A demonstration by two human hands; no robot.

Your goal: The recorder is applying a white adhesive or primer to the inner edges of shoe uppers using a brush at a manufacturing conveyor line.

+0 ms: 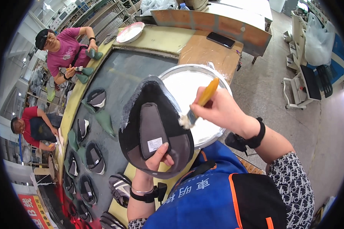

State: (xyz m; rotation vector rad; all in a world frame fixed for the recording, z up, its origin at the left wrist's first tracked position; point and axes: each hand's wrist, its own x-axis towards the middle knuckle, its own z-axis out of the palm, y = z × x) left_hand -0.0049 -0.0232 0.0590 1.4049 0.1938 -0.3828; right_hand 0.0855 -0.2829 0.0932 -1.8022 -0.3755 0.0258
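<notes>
My left hand (158, 158) grips a dark shoe upper (153, 118) by its lower part, with the thumb beside the white label on its tongue. The upper's black inside faces me, and a wet whitish smear runs along its edge. In my right hand (223, 110) is a brush (209, 91), held by its yellow handle. Its white-coated bristles point down at the upper's right edge. Behind both hands stands a large round basin (195, 66) holding white liquid (177, 86), partly hidden by the upper and my right hand.
Several dark uppers (94, 156) and green shoe lasts (104, 121) lie on the grey tabletop (141, 68). A phone (220, 39) rests on a wooden board (197, 49). Two co-workers (67, 53) sit along the far left edge. A white bowl (130, 33) stands at the back.
</notes>
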